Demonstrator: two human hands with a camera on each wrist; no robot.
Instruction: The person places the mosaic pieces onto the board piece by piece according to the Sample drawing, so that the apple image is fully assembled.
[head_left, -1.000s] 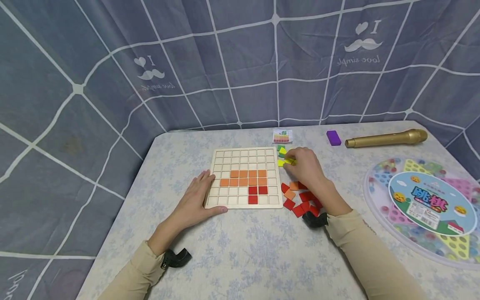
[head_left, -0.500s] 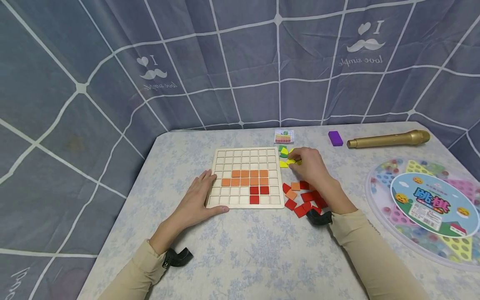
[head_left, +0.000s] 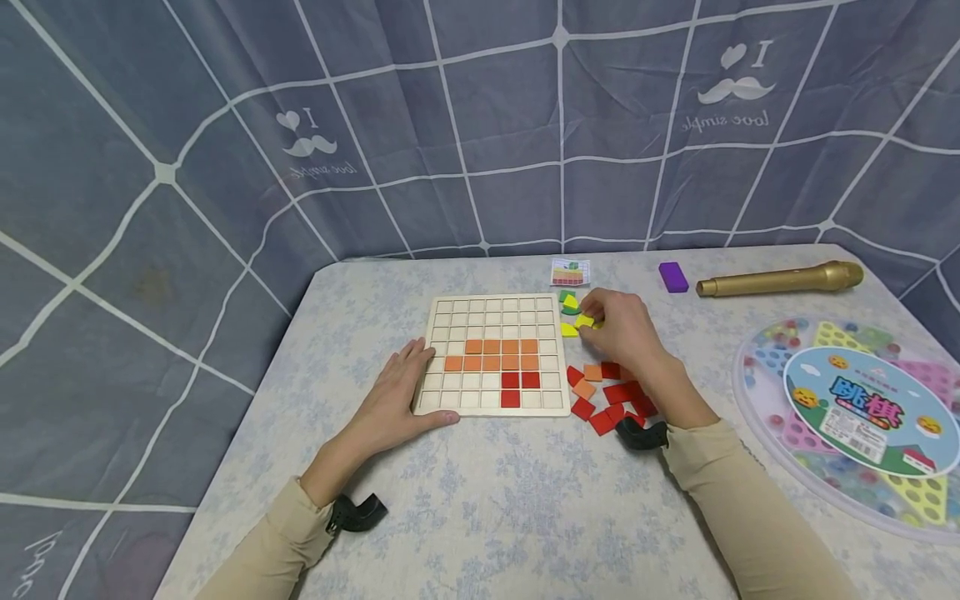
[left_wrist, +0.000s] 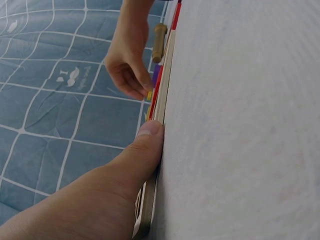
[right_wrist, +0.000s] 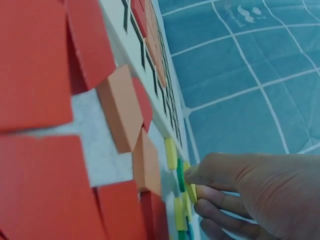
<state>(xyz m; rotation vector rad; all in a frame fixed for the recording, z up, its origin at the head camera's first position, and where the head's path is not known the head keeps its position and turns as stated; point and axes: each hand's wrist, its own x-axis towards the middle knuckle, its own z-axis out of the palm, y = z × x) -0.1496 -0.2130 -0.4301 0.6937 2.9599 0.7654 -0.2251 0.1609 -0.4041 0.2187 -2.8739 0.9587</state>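
A pale wooden grid board lies on the table with several orange tiles and three red tiles set in its cells. My left hand rests against the board's left side, fingers extended, thumb along the front edge; the left wrist view shows that thumb on the edge. Beyond the board's right side, my right hand pinches a yellow tile between thumb and fingers. Other yellow tiles and green pieces lie beside it, partly covered by the hand.
Loose red tiles and a few orange ones are scattered under my right forearm. Behind the board lies a small printed card. A purple block, a gold microphone and a round Chinese checkers set occupy the right.
The fingers of my right hand have shifted slightly among the yellow tiles, and the pinched tile shows more plainly. My left hand stays on the board. The head view has drifted a little.
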